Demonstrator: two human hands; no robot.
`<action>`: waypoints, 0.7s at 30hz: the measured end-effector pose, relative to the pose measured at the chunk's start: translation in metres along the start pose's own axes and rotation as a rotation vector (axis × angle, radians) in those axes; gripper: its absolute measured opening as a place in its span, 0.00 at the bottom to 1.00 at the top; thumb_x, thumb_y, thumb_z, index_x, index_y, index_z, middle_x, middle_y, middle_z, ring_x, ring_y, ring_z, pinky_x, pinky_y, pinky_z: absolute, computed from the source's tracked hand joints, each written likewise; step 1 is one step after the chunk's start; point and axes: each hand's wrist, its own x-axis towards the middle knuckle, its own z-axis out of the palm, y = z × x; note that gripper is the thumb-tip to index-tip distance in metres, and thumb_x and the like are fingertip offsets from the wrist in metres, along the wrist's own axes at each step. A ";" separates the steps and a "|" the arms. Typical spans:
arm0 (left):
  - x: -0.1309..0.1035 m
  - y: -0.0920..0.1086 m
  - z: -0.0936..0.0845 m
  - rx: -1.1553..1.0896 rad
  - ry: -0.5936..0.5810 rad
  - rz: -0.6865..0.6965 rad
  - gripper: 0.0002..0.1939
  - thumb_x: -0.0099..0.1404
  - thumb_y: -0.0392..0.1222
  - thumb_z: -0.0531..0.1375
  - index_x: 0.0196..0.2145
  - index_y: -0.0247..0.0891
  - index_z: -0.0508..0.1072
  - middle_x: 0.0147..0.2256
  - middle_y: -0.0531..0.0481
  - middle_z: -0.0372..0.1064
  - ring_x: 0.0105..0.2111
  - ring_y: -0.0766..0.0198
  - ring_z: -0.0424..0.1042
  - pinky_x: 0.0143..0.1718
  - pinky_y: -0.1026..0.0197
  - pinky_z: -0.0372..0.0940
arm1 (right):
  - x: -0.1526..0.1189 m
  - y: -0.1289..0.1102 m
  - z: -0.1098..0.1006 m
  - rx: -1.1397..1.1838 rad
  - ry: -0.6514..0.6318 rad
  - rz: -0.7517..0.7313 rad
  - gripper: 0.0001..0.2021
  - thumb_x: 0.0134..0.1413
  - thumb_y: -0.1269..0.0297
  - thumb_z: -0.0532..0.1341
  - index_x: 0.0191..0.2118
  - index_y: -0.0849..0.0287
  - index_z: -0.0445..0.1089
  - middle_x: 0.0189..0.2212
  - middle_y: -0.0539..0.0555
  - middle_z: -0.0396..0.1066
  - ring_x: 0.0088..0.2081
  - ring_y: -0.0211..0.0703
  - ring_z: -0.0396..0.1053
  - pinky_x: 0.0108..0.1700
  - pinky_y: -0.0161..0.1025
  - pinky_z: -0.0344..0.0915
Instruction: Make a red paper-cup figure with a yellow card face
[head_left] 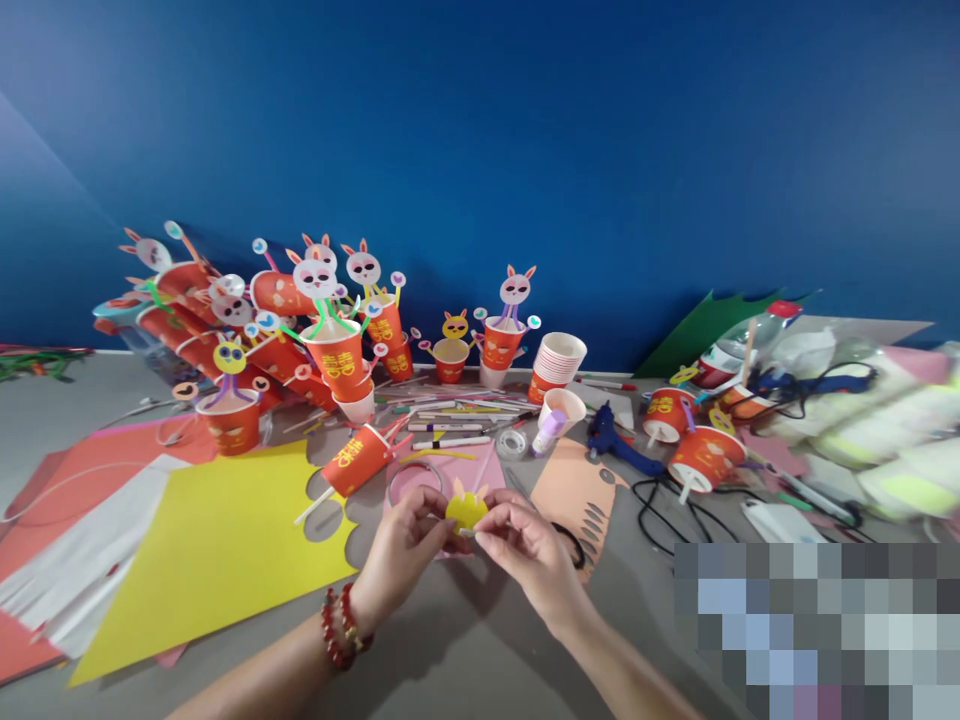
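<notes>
Left hand (409,538) and right hand (527,548) clamp their grip on a yellow eared cutout (466,511) over a pink sheet (461,468); nested cups (557,365) stand at one o'clock, cut-edged yellow sheet (232,550) at nine.

Matt, smooth paper at centre now, the yellow cut-out (466,514), with that same flat finish across the yellow sheet (225,545) at lower left; glossy red beads (329,628) gleaming near the bottom edge; shiny clear plastic in the bottle (736,345) at right, opaque blue plastic on the glue gun (636,456). Up top, the blue wall (480,150) looks smooth, softly sheened; smooth printed paper on the red cup (335,362) at left of centre.
</notes>
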 end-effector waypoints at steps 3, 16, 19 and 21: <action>-0.002 -0.002 0.000 0.011 -0.037 0.009 0.14 0.64 0.50 0.62 0.37 0.41 0.63 0.28 0.53 0.75 0.29 0.57 0.80 0.36 0.52 0.75 | 0.000 0.001 0.002 0.000 0.019 0.012 0.10 0.56 0.57 0.65 0.31 0.59 0.74 0.38 0.54 0.70 0.37 0.42 0.70 0.35 0.33 0.66; -0.009 0.002 0.001 0.139 -0.064 0.045 0.10 0.67 0.47 0.59 0.39 0.41 0.62 0.29 0.49 0.76 0.31 0.56 0.80 0.36 0.55 0.73 | 0.000 0.009 0.002 -0.074 0.032 -0.037 0.10 0.60 0.58 0.62 0.34 0.59 0.72 0.31 0.52 0.73 0.34 0.42 0.71 0.37 0.35 0.67; -0.009 0.002 0.002 0.140 -0.074 0.058 0.10 0.67 0.47 0.59 0.39 0.40 0.62 0.31 0.49 0.76 0.32 0.57 0.80 0.35 0.57 0.72 | 0.000 0.008 0.003 -0.097 0.044 -0.056 0.08 0.60 0.60 0.61 0.33 0.59 0.72 0.31 0.52 0.73 0.33 0.42 0.71 0.37 0.35 0.67; -0.008 0.002 0.002 0.118 -0.078 0.076 0.10 0.67 0.46 0.60 0.38 0.40 0.63 0.32 0.50 0.76 0.32 0.58 0.80 0.35 0.58 0.72 | 0.000 0.007 0.004 -0.110 0.045 -0.077 0.08 0.60 0.61 0.61 0.33 0.59 0.72 0.31 0.52 0.73 0.34 0.42 0.71 0.37 0.35 0.67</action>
